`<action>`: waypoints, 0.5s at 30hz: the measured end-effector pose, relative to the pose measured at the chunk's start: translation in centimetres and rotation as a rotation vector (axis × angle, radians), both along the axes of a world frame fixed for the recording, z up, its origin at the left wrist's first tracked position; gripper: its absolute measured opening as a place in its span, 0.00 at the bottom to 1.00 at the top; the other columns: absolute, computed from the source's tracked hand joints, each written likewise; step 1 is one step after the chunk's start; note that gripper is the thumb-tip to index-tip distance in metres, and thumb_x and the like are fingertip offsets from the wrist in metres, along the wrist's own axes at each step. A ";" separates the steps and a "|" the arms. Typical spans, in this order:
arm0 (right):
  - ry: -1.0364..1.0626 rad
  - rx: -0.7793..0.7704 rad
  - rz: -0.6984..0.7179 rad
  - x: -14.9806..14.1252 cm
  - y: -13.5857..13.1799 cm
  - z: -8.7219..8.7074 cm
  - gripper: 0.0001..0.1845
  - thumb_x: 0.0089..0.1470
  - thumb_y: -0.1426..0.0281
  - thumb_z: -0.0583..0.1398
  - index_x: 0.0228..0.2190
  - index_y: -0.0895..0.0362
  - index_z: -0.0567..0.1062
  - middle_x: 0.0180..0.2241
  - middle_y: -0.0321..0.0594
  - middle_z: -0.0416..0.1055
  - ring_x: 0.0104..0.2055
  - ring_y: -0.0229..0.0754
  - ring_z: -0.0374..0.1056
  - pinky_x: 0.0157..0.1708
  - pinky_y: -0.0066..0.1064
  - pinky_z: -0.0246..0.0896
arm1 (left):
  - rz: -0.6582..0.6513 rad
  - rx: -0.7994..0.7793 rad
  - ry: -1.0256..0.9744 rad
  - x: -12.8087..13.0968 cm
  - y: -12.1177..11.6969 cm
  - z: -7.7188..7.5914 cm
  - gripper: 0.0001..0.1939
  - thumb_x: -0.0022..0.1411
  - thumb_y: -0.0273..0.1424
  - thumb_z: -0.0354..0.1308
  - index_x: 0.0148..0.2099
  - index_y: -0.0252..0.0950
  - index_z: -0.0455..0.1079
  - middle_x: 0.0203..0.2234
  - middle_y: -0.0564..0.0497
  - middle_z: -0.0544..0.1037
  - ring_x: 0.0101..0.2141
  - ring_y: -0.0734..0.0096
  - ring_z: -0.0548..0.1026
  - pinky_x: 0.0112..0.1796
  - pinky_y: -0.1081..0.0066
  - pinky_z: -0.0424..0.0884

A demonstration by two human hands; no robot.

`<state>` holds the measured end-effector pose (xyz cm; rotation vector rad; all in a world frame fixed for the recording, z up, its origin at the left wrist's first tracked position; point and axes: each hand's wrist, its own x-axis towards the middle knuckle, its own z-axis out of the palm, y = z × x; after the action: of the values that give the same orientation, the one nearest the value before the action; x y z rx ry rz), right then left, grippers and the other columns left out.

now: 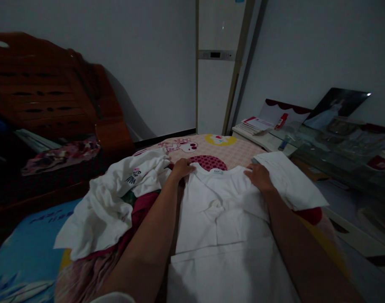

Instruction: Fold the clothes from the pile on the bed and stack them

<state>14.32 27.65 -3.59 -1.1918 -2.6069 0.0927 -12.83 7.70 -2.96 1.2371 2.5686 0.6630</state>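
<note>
A white T-shirt (233, 189) lies spread in front of me, its neckline and label at the far end. Its sides look folded inward, and a horizontal edge of cloth crosses its lower part. My left hand (182, 169) is closed on the left shoulder beside the neckline. On the opposite shoulder, my right hand (259, 176) pinches the fabric. Close to my right hand rests a folded white garment (287, 179). Left of my left arm, a crumpled white top with a dark print (108, 210) lies over dark red cloth (145, 208).
The pink patterned cover (236, 149) lies beneath the clothes. A wooden bench (47, 97) stands at the left. A low cabinet with a glass top (303, 143) runs along the right, holding papers (255, 125), a red bottle (281, 120) and a photo (338, 105). A tall white unit (216, 92) stands in the corner.
</note>
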 end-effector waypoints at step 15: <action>-0.137 0.203 -0.052 -0.5 -0.9 -0.4 0.15 0.64 0.70 0.51 0.42 0.60 0.76 0.42 0.52 0.76 0.45 0.50 0.71 0.41 0.35 0.60 | 0.162 0.004 0.229 0.5 -0.4 -0.3 0.17 0.57 0.30 0.57 0.48 0.38 0.77 0.45 0.45 0.80 0.48 0.57 0.76 0.46 0.67 0.69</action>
<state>13.86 26.74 -3.99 -1.2313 -2.6218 -0.2663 -12.33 7.27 -3.27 1.1760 2.8811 0.5873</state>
